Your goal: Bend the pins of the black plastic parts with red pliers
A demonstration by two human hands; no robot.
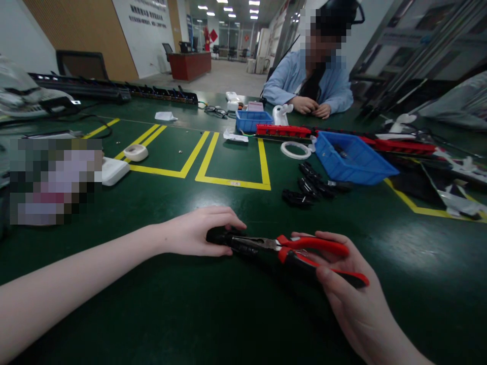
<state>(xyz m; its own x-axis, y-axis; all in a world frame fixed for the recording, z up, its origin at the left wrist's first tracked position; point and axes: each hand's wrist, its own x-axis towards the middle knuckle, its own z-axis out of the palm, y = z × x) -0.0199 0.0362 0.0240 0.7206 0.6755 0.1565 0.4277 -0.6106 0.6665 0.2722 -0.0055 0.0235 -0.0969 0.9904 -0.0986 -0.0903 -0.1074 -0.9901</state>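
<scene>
Hands (207,228) (352,289) closed round black part (243,246) and pliers (304,251) (both forearms angled inward).

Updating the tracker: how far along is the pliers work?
Done: nothing confirmable; the loose black parts by the larger blue bin could be finished or waiting.
In hand: left hand holds a black piece; right hand holds the pliers, jaws at it.
Left: probably this piece, since the pliers are on it; perhaps the loose ones.

Green table (160,314) (yellow-taped), blue bins (359,171)
</scene>
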